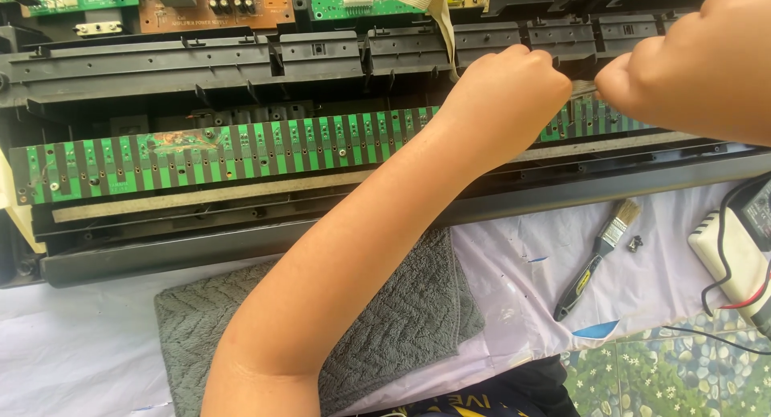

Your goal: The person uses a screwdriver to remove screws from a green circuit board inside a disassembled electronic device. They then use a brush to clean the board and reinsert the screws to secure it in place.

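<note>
Keyboard chassis [161, 72]: black, opened up, filling the top half of the view from nine o'clock across to three o'clock.
Cloth sheet [72, 345]: pale, spread under the chassis, running along the bottom from seven o'clock to four o'clock.
Towel [401, 321]: grey, knitted pattern, lying on the sheet at six o'clock, partly under the forearm.
Contact board [201, 152]: long green strip with dark bars, slanting through the chassis from nine o'clock up toward two o'clock; its right stretch sits right under both hands.
Upper boards [217, 4]: one brown, green ones beside it, along twelve o'clock at the back of the case.
Left hand [506, 84]: arm comes in from six o'clock, fist curled tight at one o'clock, fingers pressed together over the board's top edge; what they pinch, cannot tell.
Right hand [683, 64]: at two o'clock, fingertips pressed together, nipping something small and pale just beside the left fist.
Ribbon cable [438, 20]: beige, dropping from twelve o'clock toward the left knuckles.
Meter [735, 248]: white casing at three o'clock, red and black leads trailing.
Paintbrush [598, 256]: black handle, pale bristles, lying on the sheet at four o'clock, well apart from both hands.
</note>
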